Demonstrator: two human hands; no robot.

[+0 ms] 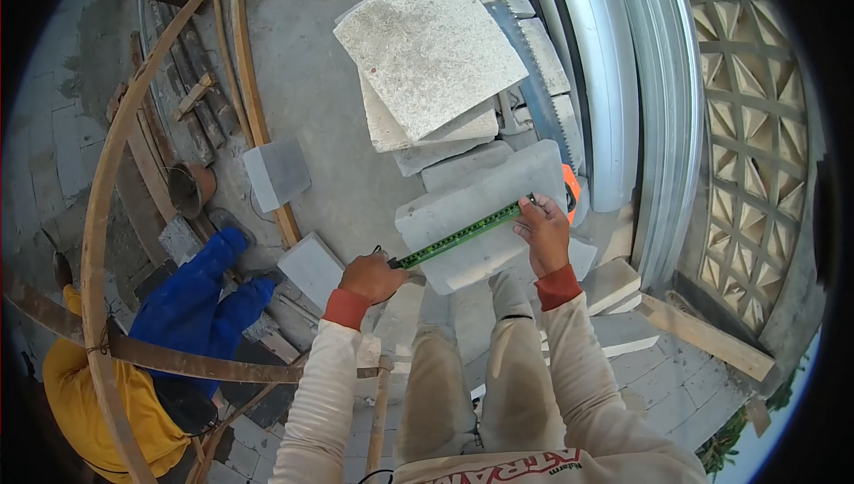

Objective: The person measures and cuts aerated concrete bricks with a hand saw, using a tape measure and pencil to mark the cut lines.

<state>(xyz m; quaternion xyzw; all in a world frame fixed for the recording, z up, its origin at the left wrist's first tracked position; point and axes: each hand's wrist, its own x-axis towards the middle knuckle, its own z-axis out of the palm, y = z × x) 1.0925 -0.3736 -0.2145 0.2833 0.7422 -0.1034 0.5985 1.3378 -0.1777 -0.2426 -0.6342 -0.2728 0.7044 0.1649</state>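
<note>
A green tape measure (458, 239) with dark markings is stretched at a slant across a pale grey block (534, 168). My left hand (372, 278) is closed around its dark lower end, where a thin loop sticks out. My right hand (544, 233) pinches the upper end between thumb and fingers, over the block's right part. Just beyond that hand shows the orange handle (571, 192) of a handsaw (534, 84), its blade lying along the stacked blocks. My legs stand close against the near side of the block.
Rough pale slabs (436, 57) are stacked ahead. Curved metal sheets (614, 84) and a patterned wall (752, 146) rise at right. A wooden beam (707, 337) lies low right. At left, curved wooden strips (111, 173) cross near a person in yellow (116, 404), beside a bucket (190, 189).
</note>
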